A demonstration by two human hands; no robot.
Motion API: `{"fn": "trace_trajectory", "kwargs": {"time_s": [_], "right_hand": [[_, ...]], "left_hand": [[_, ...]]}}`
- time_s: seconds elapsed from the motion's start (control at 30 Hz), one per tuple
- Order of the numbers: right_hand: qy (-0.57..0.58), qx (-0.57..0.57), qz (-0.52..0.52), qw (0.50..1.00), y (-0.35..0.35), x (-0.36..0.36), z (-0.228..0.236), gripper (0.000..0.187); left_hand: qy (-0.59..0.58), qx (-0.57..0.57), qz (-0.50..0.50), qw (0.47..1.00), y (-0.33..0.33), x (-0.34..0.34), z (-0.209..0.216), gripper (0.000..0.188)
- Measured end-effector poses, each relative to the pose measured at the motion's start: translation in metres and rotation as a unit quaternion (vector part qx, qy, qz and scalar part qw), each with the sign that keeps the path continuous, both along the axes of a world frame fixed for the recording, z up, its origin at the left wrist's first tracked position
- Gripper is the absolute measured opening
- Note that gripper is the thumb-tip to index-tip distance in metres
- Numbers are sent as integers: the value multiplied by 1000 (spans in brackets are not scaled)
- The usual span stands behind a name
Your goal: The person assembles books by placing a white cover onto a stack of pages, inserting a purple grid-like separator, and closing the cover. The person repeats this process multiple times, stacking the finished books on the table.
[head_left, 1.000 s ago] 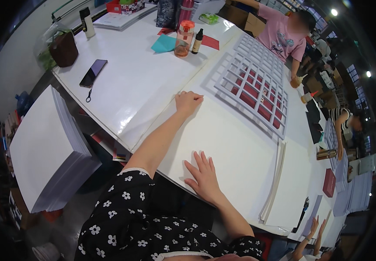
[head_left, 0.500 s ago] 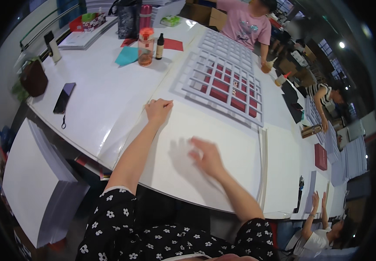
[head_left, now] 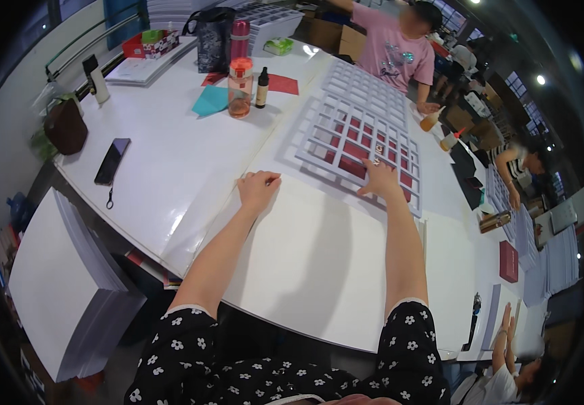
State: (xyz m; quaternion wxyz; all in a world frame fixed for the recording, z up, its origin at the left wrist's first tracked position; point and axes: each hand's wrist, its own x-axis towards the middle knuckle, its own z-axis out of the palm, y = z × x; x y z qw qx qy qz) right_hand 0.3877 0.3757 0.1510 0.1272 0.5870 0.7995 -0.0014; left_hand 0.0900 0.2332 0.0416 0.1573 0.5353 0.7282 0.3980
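Observation:
A white sheet or board [head_left: 292, 236] lies flat in front of me on the table. My left hand [head_left: 258, 191] rests at its far left corner, fingers curled in and thumb pressed to them; whatever may be between them is hidden. Beyond the sheet lies a white grid frame [head_left: 320, 168] with dark red pieces [head_left: 351, 167] showing in several of its openings. My right hand [head_left: 381, 179] is over the grid's near edge, thumb and fingers apart. Its fingertips reach a red piece, but whether they touch it I cannot tell.
A second white grid [head_left: 366, 88] lies behind. Left stand a phone [head_left: 112, 162], an orange bottle [head_left: 240, 94] and a small dark bottle [head_left: 262, 89]. A thick stack of white boards [head_left: 56, 283] is at lower left. A co-worker in pink [head_left: 396, 50] is across the table.
My right hand has moved forward from above the white sheet to the grid's near edge. My left hand keeps its place at the sheet's corner. The whole view has shifted slightly.

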Motion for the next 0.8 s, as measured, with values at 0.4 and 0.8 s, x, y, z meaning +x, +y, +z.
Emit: {"fn": "trace_trajectory", "kwargs": {"time_s": [0.4,0.8], "right_hand": [[178,9,84,980,-90,13,67,93],[197,30,179,964,-390,29,61,92]], "left_hand": [[-200,10,-41,979,10,-25,-20,22],[-280,-9,-102,955,-188,-46,12,27]]}}
